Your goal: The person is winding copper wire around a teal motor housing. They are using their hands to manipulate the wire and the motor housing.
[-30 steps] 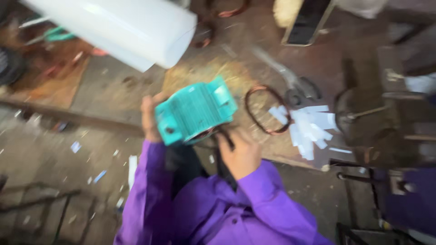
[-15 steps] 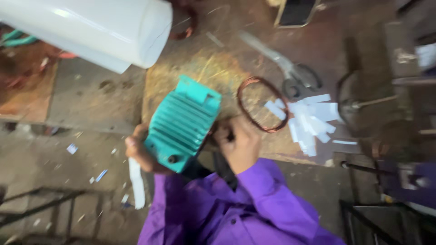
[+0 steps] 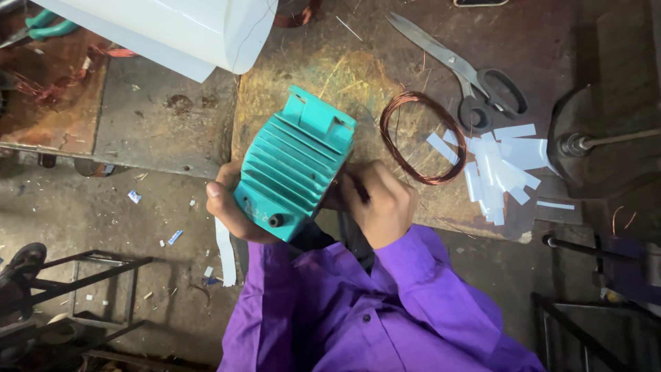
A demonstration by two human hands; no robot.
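- Left hand [image 3: 231, 210] is cupping the teal ribbed metal motor housing [image 3: 292, 165] from below, fingers wrapped tight.
- Right hand [image 3: 379, 203] is curling closed against the housing's right end, just below the copper wire coil [image 3: 420, 138].

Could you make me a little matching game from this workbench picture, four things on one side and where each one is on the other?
Things:
1. teal finned housing
2. copper wire coil
3. scissors
4. white paper strips

Places:
A. top right of the bench, lying flat
B. between the two hands
C. piled just right of the coil
D. on the bench beside the housing

Pairs: 1-B, 2-D, 3-A, 4-C
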